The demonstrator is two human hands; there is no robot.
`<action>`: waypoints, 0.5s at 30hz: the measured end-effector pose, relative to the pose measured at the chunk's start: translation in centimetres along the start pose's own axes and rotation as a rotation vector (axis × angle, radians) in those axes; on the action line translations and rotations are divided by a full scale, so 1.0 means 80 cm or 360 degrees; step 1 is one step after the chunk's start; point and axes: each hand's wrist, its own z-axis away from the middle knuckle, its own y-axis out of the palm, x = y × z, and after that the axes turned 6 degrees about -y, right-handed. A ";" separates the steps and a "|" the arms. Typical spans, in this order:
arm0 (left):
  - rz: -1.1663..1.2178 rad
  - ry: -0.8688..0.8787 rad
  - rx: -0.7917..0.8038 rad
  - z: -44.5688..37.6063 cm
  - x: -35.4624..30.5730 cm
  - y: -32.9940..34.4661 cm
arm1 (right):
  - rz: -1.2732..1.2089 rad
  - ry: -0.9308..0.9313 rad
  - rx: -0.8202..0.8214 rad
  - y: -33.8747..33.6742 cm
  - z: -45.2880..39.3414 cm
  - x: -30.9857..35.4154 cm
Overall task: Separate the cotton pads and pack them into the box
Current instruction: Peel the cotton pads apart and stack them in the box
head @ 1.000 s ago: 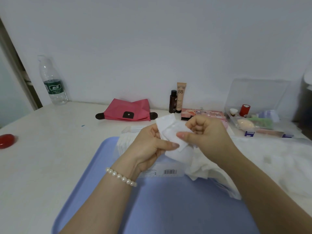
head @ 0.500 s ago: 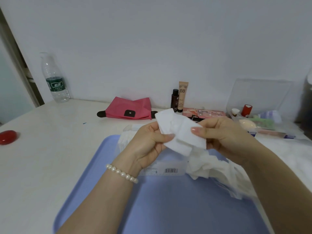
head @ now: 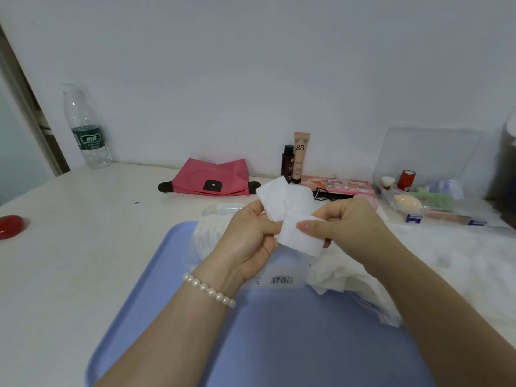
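Observation:
Above a blue tray (head: 293, 344) I hold white cotton pads (head: 290, 216) that overlap and partly pull apart. My left hand (head: 248, 241) pinches their left side. My right hand (head: 349, 222) pinches the lower right pad between thumb and fingers. Under my hands lies a clear plastic pack of cotton pads (head: 212, 241) with a barcode label, and loose white pads (head: 335, 272) are heaped to its right. A clear plastic box (head: 430, 191) with its lid up stands at the back right, holding small cosmetic items.
A pink pouch (head: 212, 178), a dark bottle (head: 287, 163), a BB cream tube (head: 300, 156) and a pink palette (head: 337, 185) line the wall. A water bottle (head: 86, 129) stands at the back left, a red object (head: 11, 226) at the left edge. White cloth (head: 460, 261) covers the right.
My hands have drawn the pads apart: the right hand moved right and down with one pad, and the pads now spread wider than a second ago.

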 end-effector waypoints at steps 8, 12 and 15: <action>0.0127 -0.0057 0.0038 0.001 0.002 0.000 | 0.0167 -0.0039 -0.0116 0.006 -0.001 -0.007; -0.0010 -0.0034 -0.0027 0.002 0.004 0.002 | 0.0269 -0.0073 -0.0164 0.009 -0.001 -0.008; 0.0014 -0.0018 -0.0029 0.003 0.004 0.003 | 0.0557 -0.0187 -0.0275 0.013 0.004 -0.008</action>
